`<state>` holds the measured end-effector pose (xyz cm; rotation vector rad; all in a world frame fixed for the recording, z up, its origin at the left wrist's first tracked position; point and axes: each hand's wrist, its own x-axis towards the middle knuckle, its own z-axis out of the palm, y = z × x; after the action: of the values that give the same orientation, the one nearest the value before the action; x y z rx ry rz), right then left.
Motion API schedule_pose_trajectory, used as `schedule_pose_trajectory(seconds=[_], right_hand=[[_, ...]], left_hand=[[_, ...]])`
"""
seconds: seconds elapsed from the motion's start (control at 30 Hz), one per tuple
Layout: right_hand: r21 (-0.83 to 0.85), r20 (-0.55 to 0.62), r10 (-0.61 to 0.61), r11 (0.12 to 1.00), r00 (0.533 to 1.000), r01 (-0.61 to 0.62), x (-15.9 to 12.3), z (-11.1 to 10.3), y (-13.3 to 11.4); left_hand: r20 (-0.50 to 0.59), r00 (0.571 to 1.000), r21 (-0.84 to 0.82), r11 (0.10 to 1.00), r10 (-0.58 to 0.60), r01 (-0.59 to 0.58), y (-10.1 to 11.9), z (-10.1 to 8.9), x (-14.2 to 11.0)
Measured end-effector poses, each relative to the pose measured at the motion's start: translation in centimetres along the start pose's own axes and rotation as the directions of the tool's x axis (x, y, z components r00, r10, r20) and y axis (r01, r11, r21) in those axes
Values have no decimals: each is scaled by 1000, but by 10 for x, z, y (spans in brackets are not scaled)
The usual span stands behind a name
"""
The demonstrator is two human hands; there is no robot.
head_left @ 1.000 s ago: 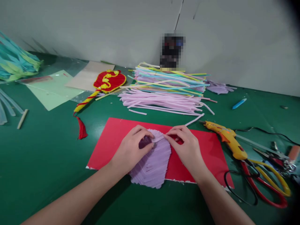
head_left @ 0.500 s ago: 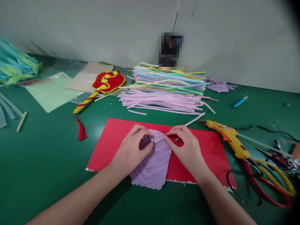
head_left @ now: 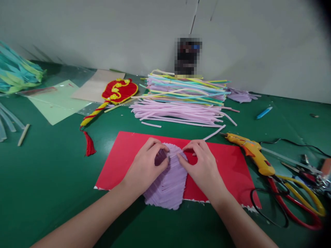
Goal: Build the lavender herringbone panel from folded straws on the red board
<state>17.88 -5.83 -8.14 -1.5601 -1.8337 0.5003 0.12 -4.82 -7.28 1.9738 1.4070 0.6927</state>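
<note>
A lilac panel of pipe cleaners (head_left: 167, 189), laid side by side in slanting rows, rests on a red card (head_left: 219, 162) and overhangs its front edge. My left hand (head_left: 146, 162) curls over the panel's left side, thumb and index fingertips closed on its upper part. Across from it, my right hand (head_left: 203, 163) pinches at the upper right edge, where a thin lilac pipe cleaner (head_left: 176, 154) runs between both hands' fingertips. Its exact ends are hidden by my fingers.
Lilac pipe cleaners (head_left: 176, 112) lie in a bundle behind the card, with mixed-colour ones beyond. Right are a yellow glue gun (head_left: 252, 151), red-and-yellow-handled tools (head_left: 297, 206) and a blue pen (head_left: 264, 113). A red-and-yellow fan ornament (head_left: 120, 91) with tassel lies back left.
My right thumb has shifted slightly left onto the panel, and its index finger has lifted a little away from the thumb. My left hand stays nearly still.
</note>
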Motion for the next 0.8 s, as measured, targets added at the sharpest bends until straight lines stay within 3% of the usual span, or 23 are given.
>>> schedule_pose_trajectory(seconds=[0.8], right_hand=[[-32,-45,12,999,999,-13,0,8,1]], left_hand=[[-13,1000,5,1000,4,-4,0,3,-2]])
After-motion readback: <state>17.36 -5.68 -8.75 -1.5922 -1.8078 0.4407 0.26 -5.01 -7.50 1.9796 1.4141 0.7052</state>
